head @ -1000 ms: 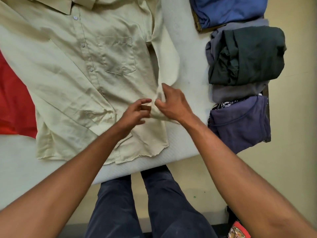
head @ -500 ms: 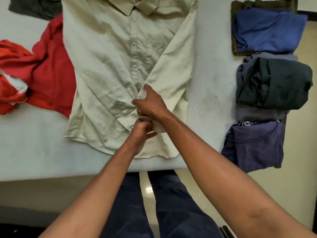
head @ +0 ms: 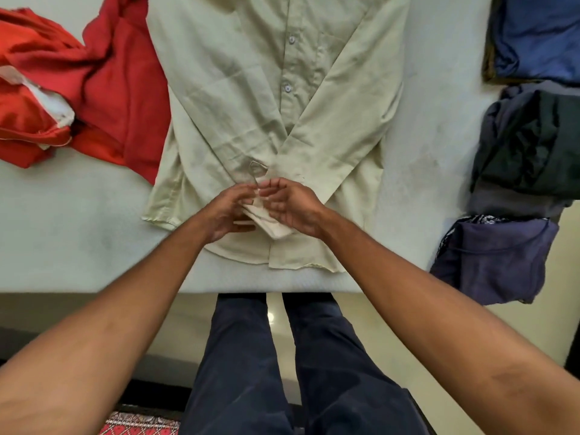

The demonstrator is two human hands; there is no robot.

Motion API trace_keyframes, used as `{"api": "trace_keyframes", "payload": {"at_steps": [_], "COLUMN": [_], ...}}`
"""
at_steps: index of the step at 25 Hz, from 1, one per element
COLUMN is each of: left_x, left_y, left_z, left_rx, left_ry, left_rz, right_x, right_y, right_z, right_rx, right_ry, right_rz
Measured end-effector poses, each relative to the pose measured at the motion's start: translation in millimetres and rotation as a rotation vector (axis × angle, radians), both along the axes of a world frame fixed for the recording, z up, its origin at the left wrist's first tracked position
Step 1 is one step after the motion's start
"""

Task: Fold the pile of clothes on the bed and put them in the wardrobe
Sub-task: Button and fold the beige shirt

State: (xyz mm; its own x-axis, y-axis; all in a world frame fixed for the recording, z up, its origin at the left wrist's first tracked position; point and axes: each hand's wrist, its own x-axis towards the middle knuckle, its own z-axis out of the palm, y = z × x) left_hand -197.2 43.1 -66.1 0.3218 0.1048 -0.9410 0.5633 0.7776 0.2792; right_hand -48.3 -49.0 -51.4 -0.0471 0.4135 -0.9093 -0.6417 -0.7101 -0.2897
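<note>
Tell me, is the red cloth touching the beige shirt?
Touching. The head view shows the red cloth meeting the shirt along its side edge, with no bed showing between them.

— What does the bed in front of you carry?
— A beige shirt lies flat on it, buttons up, hem toward me. On my left a red garment touches its side, with an orange-red garment crumpled beyond.
— And on your right?
— A folded blue garment, a dark green garment on a grey garment, then a purple garment. I cannot tell whether the bed bears them.
</note>
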Motion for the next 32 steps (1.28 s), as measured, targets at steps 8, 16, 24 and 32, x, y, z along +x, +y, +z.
{"api": "trace_keyframes", "payload": {"at_steps": [8,16,24,32], "left_x": [5,51,333,433], "left_y": [-1,8,67,99], "left_z": [3,5,-7,-55], "left_rx": [0.688,1.168,1.233,1.103], "left_ry": [0.114,0.054,-0.067,0.253], "left_rz": [-0.446,-0.609,-0.812,-0.801], "right_x": [-14,107,118,103], "right_y": [-28,-50,-97,-117], "right_z": [2,-10,-46,-51], "right_rx": [-0.095,-0.377,-0.438,-0.196], "right_ry": [-0.243,-1.044,-0.854,-0.907], "right_rz": [-0.08,-0.196,0.049,0.205]}}
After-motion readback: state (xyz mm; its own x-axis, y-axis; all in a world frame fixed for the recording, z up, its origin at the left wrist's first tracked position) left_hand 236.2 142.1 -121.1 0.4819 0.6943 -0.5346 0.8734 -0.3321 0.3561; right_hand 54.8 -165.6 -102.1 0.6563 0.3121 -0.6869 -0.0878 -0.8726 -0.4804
